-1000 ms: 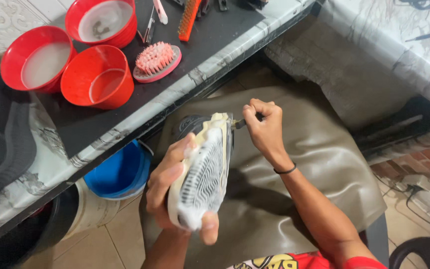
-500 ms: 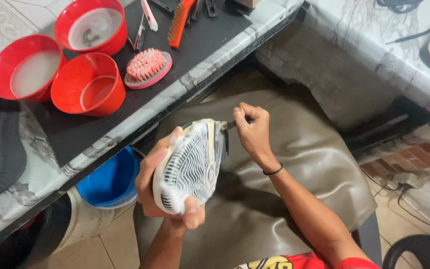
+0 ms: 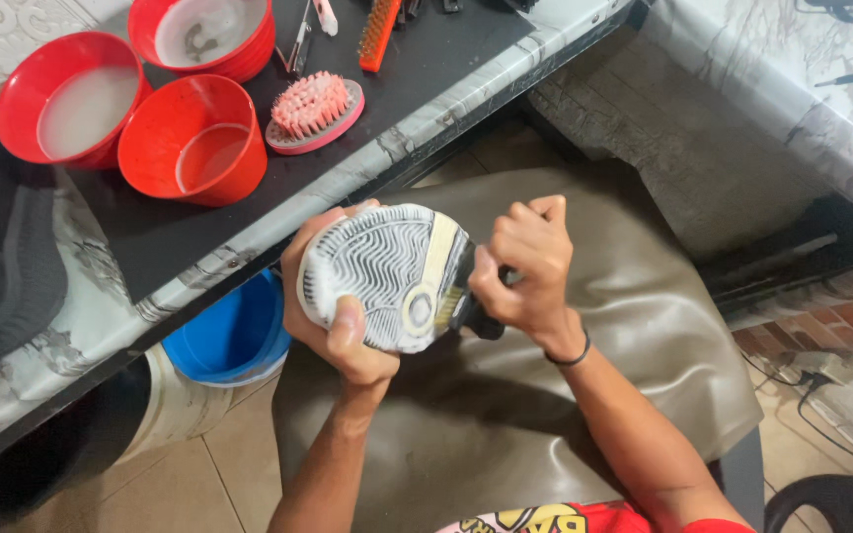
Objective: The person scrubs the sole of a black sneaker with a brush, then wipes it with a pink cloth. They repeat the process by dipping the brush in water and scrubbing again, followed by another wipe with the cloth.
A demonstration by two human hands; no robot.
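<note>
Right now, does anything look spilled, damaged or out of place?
Nothing stands out. The left hand holds a shoe sole-up while the right hand works a small brush against it. The red bowls sit upright, no spill visible.

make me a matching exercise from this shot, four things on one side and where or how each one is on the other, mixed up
Things:
1. shoe
2. pink brush
3. blue bucket
4. orange brush

Places or states:
A. under the table edge, on the floor side
B. lying bristles up on the dark mat beside a red bowl
C. held sole up in the left hand, with the right hand working at its edge
D. at the top of the picture, partly cut off

Pairs: 1-C, 2-B, 3-A, 4-D
</note>
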